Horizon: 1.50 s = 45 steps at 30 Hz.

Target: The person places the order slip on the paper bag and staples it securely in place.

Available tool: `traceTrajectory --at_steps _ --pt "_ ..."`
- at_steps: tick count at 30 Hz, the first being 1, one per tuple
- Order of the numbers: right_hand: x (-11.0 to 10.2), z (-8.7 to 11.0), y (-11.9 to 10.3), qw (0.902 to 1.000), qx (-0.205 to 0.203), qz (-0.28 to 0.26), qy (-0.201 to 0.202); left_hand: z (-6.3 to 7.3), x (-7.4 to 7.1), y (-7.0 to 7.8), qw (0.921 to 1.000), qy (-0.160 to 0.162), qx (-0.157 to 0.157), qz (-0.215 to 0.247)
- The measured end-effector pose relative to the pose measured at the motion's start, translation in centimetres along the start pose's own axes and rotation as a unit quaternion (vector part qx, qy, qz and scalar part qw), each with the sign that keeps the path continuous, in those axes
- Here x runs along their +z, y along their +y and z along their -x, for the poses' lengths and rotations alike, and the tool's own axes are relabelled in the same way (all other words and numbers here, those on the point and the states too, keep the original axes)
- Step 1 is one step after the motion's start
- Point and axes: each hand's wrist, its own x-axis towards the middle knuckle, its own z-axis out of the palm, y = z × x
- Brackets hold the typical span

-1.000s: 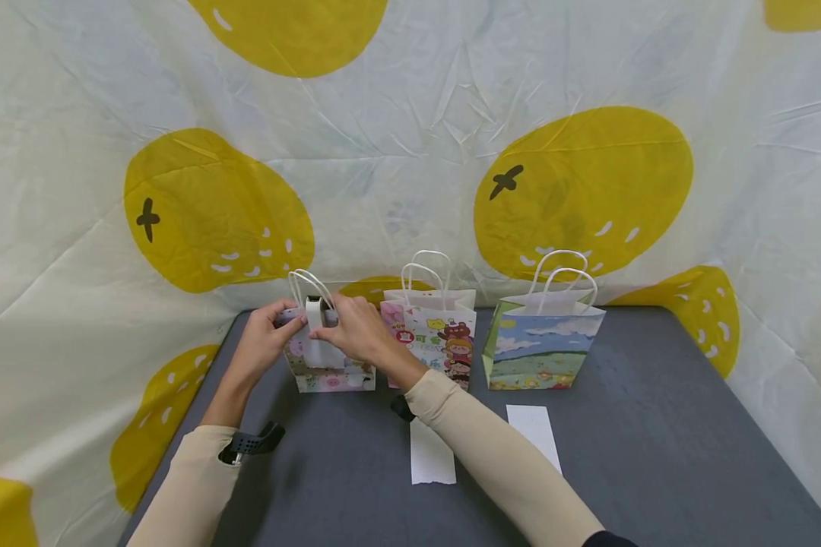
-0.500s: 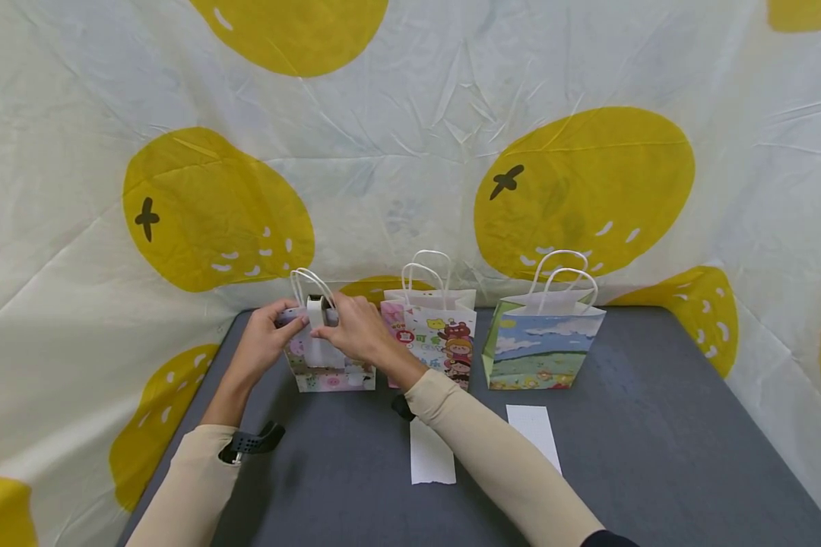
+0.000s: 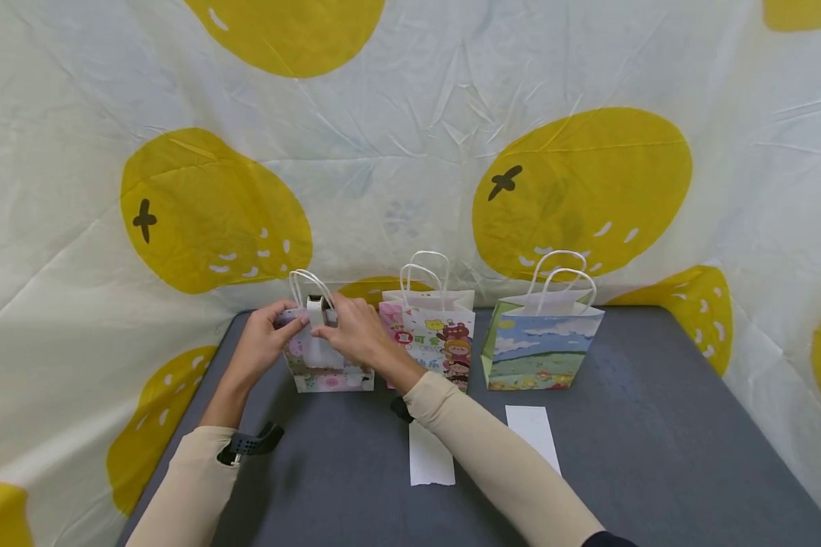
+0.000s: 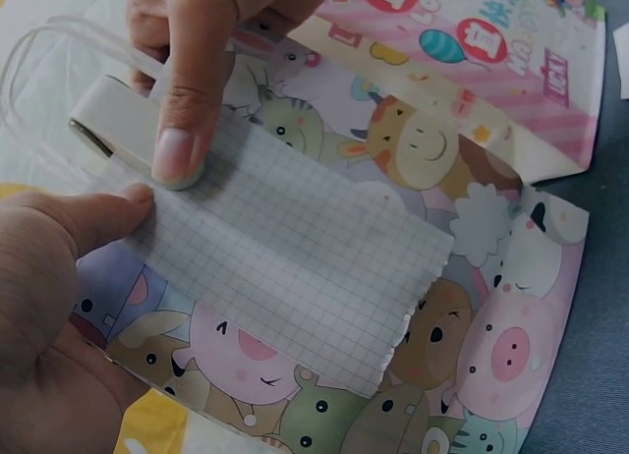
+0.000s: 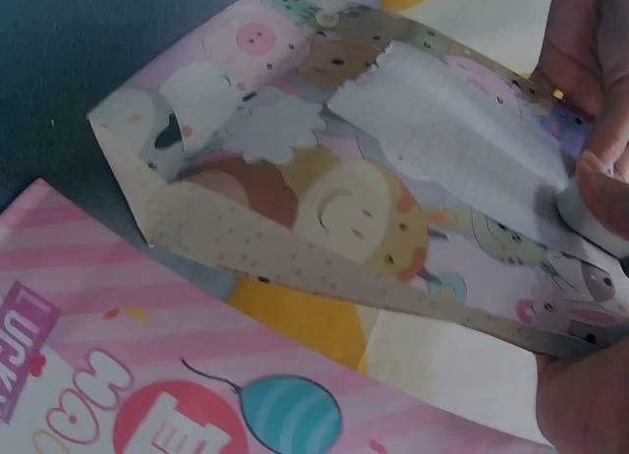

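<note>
At the left, a small paper gift bag (image 3: 334, 381) printed with cartoon animals stands on the table with its white handles up. A squared paper slip (image 4: 295, 243) with a ragged lower end lies flat against its front. Over the bag's top edge sits a small white stapler (image 4: 116, 122), its end at the slip's upper part. My right hand (image 3: 359, 328) grips the stapler, thumb on the front and fingers behind the bag. With thumb and fingers my left hand (image 3: 263, 339) pinches the bag's rim beside it.
A pink party-print gift bag (image 3: 427, 334) stands close on the right, partly behind my right forearm. Farther right is a landscape-print gift bag (image 3: 543, 349). Two paper slips (image 3: 431, 460) lie on the grey table (image 3: 643, 441) in front of them. A patterned cloth (image 3: 390, 114) hangs behind.
</note>
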Motion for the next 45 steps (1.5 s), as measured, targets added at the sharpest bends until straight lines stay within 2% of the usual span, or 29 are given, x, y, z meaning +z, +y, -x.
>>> traceTrajectory --at_steps 7,14,21,26,28,34,40,45 --pt "-0.8 -0.2 -0.3 0.9988 0.003 -0.034 -0.035 0.2 -0.1 -0.1 1.0 0.002 0.001 -0.004" --pt "-1.7 -0.5 -0.4 0.9982 -0.008 -0.055 -0.023 0.0 -0.1 0.0 1.0 0.004 0.001 -0.005" --pt "-2.4 -1.0 -0.5 0.9977 -0.054 -0.039 -0.016 -0.1 -0.2 0.1 0.9999 0.0 0.011 -0.007" --pt "-2.8 -1.3 -0.7 0.9961 -0.084 -0.02 -0.021 0.0 -0.3 0.0 1.0 -0.003 0.008 -0.005" --pt "-3.1 -1.4 -0.9 0.9959 -0.082 -0.028 -0.025 0.0 -0.3 -0.1 0.9999 -0.004 0.009 -0.004" --pt "-4.7 -1.6 -1.4 0.996 -0.042 -0.055 -0.056 -0.1 -0.3 -0.2 0.9998 -0.004 0.016 -0.006" --pt "-6.0 -1.7 -1.6 0.9968 -0.041 -0.021 -0.066 0.0 -0.3 -0.2 0.9998 0.001 0.018 -0.008" --pt "-6.7 -1.3 -1.5 0.9972 -0.047 0.005 -0.059 0.1 -0.2 0.0 0.9997 0.003 0.021 -0.012"
